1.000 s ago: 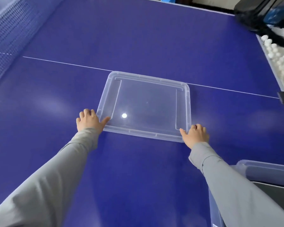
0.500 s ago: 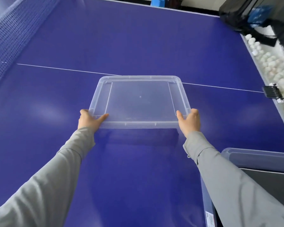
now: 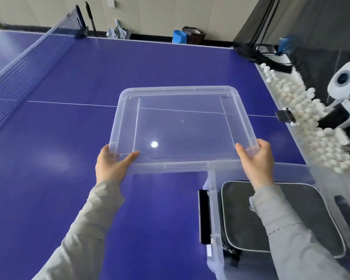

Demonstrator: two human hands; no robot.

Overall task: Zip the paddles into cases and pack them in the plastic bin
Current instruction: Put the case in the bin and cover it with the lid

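Raised off the table (image 3: 69,199) since before, the lid (image 3: 182,128) hangs just beyond and left of the bin (image 3: 213,209). Its near corners are gripped by the left hand (image 3: 111,164) and right hand (image 3: 256,162). Inside the bin lies one black case (image 3: 240,219) with grey piping.

Our left hand (image 3: 111,164) and right hand (image 3: 257,160) hold the lid (image 3: 182,126) by its near corners above the worktop (image 3: 49,178). At near right stands the plastic bin (image 3: 214,209) with a case (image 3: 247,219) in it; the net (image 3: 18,77) runs left, balls (image 3: 311,118) lie right.
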